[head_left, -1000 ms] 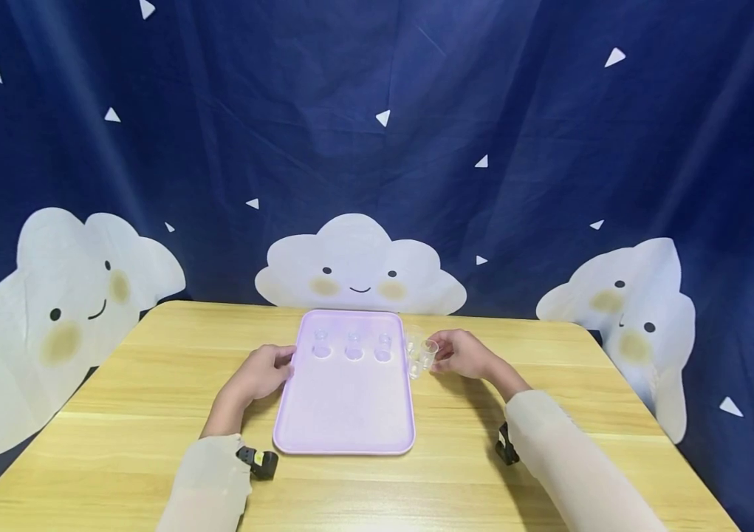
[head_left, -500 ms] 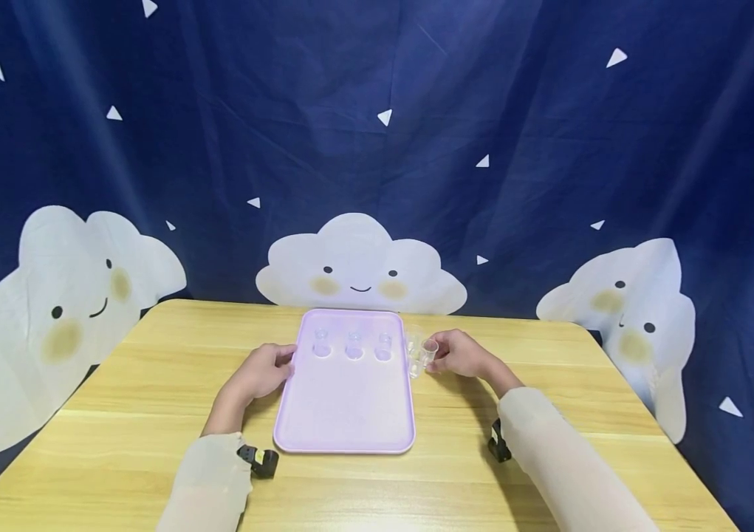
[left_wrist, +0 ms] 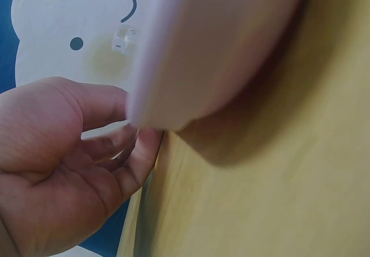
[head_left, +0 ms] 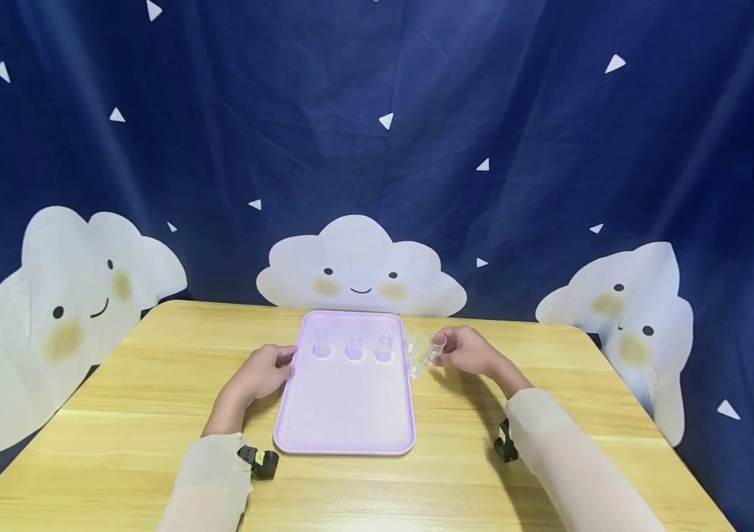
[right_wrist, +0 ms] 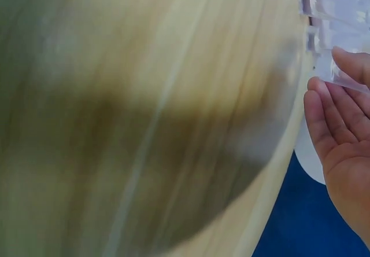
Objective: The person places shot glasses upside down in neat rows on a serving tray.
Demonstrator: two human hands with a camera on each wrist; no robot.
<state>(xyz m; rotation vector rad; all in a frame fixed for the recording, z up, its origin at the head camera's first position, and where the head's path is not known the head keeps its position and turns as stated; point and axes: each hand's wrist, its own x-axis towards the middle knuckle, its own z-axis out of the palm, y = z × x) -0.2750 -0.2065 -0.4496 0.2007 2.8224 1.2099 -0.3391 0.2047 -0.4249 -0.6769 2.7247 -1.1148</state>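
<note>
My left hand (head_left: 264, 372) holds the left edge of a lilac tray (head_left: 348, 414). In the left wrist view, its fingers meet the tray's rim (left_wrist: 167, 54) from above and below. Three small clear plastic cups (head_left: 354, 346) stand in a row across the far part of the tray. Beyond its right edge, my right hand (head_left: 471, 350) pinches another clear cup (head_left: 438, 344) between thumb and fingers. More clear cups (head_left: 414, 362) stand close together between that hand and the tray. The right wrist view has the pinched cup (right_wrist: 326, 69) partly behind the thumb.
Everything rests on a light wooden table (head_left: 184, 355), its far edge against a dark blue curtain (head_left: 323, 133) with white clouds and triangles. A small black camera (head_left: 258, 462) is strapped to the left wrist, another (head_left: 506, 442) to the right.
My right hand has shifted slightly right and up with its cup, widening the gap from the cups beside the tray. The left hand and tray stay put.
</note>
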